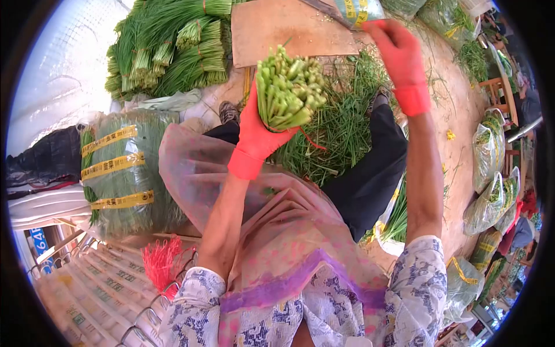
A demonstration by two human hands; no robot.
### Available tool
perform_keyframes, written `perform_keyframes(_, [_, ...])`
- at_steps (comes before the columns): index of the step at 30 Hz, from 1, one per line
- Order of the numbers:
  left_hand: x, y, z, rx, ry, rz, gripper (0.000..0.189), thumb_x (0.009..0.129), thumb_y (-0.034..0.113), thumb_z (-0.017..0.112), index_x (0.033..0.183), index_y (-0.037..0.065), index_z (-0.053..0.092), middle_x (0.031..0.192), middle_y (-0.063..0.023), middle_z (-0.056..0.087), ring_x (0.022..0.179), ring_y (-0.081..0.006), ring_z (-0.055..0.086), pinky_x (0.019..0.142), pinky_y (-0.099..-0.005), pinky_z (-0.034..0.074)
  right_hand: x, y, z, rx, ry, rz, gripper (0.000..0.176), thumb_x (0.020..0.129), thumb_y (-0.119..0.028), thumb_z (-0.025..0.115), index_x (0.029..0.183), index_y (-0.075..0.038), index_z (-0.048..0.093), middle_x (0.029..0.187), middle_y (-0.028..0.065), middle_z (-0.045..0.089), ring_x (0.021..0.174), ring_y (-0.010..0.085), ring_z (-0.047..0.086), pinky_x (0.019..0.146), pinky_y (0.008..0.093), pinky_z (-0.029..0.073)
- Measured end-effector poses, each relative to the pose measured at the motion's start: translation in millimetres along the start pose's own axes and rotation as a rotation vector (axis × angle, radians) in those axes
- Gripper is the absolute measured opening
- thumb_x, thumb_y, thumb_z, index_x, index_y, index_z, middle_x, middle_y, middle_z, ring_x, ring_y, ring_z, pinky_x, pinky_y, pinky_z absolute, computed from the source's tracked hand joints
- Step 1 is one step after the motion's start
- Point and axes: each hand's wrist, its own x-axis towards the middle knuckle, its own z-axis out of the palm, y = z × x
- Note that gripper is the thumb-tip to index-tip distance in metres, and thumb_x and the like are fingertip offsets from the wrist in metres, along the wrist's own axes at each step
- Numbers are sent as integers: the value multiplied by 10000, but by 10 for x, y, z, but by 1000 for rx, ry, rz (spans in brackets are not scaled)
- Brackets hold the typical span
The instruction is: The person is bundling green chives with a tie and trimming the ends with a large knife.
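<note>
A bundle of green stalks [289,87], cut ends facing up, is held in my left hand [260,136], which wears a red glove. A thin red tie runs round the bundle, and its loose end hangs to the right. My right hand [399,55], also in a red glove, is raised at the upper right with thumb and fingers pressed together. Its fingertips are beside a plastic-wrapped pack with yellow tape [359,10]; whatever they hold, if anything, is too small to make out. Below the bundle, loose green leaves [324,144] cover the ground between my legs.
Tied green bundles [199,49] are stacked at the upper left beside a brown board [289,29]. A large wrapped bale [130,173] stands at the left. Red ties [162,260] hang at the lower left. Bagged greens [488,150] line the right side.
</note>
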Motion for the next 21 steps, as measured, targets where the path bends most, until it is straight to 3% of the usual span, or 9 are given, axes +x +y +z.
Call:
perform_keyframes(4, [27, -123, -89, -195, -13, -24, 995, 622, 113, 877, 1432, 29, 306, 1332, -108, 531, 1221, -203, 535, 1019, -351, 454, -414, -390, 285, 230, -126, -108, 170, 875, -144, 683, 981, -10, 683, 906, 43, 680, 845, 119, 620, 787, 265, 494])
perform_keyframes(5, [49, -154, -79, -241, -22, -57, 983, 621, 121, 884, 1419, 32, 319, 1323, -104, 537, 1212, -204, 542, 1010, -351, 462, -505, -458, 372, 210, -267, -61, 162, 881, -79, 672, 1029, -15, 683, 1064, 61, 683, 979, 143, 628, 917, 285, 470])
perform_keyframes(8, [43, -158, -70, -308, -36, -67, 918, 635, 113, 885, 1383, 34, 358, 1269, -90, 577, 1172, -208, 574, 988, -355, 483, -402, -315, 443, 135, -384, -203, 190, 881, -87, 674, 1058, -16, 680, 1036, 62, 686, 981, 146, 631, 902, 284, 478])
perform_keyframes(9, [24, -221, -123, -370, -39, -138, 894, 640, 94, 879, 1373, 33, 371, 1238, -89, 597, 1162, -208, 582, 985, -354, 486, -269, -250, 379, 107, -152, 2, 204, 837, -134, 704, 986, 3, 674, 903, 64, 674, 853, 117, 625, 785, 262, 500])
perform_keyframes(12, [-18, -256, -343, -349, -22, -242, 799, 651, 38, 847, 1338, 25, 439, 1173, -93, 641, 1140, -226, 604, 976, -367, 490, -63, -161, 91, 170, -14, 109, 211, 851, -140, 687, 1009, -2, 672, 898, 51, 680, 839, 109, 620, 777, 253, 500])
perform_keyframes(14, [-80, -219, -430, -705, 5, -180, 652, 676, 91, 811, 1268, 6, 550, 1202, -100, 643, 1119, -227, 606, 965, -371, 480, -228, -231, 214, 197, -145, 18, 212, 859, -143, 676, 1022, -7, 671, 895, 52, 683, 834, 112, 622, 781, 260, 503])
perform_keyframes(15, [-63, -300, -504, -786, -17, -244, 773, 644, 49, 805, 1345, 22, 479, 1253, -111, 615, 1178, -269, 585, 1002, -410, 464, -370, -307, 265, 205, -259, -60, 214, 868, -145, 666, 1035, -11, 670, 891, 52, 687, 829, 116, 624, 785, 267, 506])
perform_keyframes(19, [-1, -160, -498, -953, -86, -198, 859, 639, 135, 819, 1397, 24, 429, 1309, -125, 582, 1219, -286, 554, 1056, -426, 426, -585, -594, 603, 215, -406, -79, 229, 858, -129, 668, 1058, -19, 665, 900, 61, 688, 818, 142, 634, 794, 287, 513])
perform_keyframes(21, [-11, -141, -505, -945, -87, -170, 870, 636, 137, 821, 1401, 26, 423, 1317, -121, 575, 1225, -286, 549, 1063, -428, 421, -597, -657, 756, 284, -511, -50, 247, 850, -134, 666, 1070, -21, 661, 931, 87, 691, 850, 199, 658, 811, 324, 516])
